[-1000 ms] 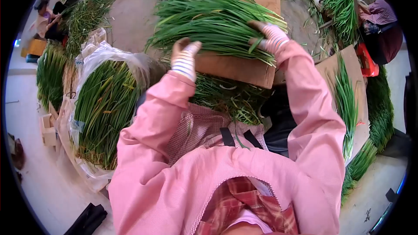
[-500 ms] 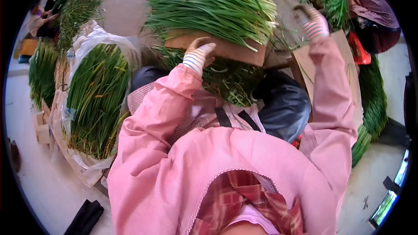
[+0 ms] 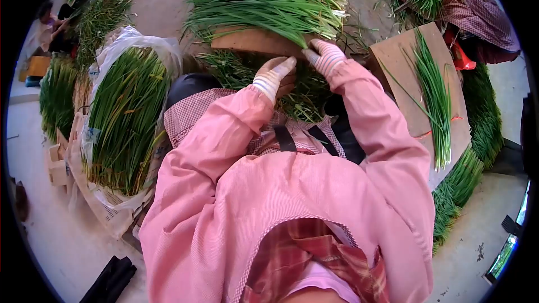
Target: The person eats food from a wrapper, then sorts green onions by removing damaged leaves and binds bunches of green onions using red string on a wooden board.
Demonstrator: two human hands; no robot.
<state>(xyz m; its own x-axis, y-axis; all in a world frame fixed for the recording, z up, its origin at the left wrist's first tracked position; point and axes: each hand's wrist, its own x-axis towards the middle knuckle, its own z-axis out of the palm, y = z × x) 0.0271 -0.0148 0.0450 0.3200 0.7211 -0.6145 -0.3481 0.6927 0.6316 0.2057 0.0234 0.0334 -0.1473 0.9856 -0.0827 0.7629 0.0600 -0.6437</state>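
Right hand [image 3: 325,58]: fingertips meet the leaf pile [image 3: 264,4] at its lower edge, upper centre of the frame — grip closure cannot be determined. Left hand [image 3: 274,77]: just beside, fingers partly hidden, state indeterminable. Striped gloves cover both. Long, narrow blades overlie a brown board [image 3: 247,41] — its top is cropped. Markings on the clear plastic bag [image 3: 172,50], left, are illegible.
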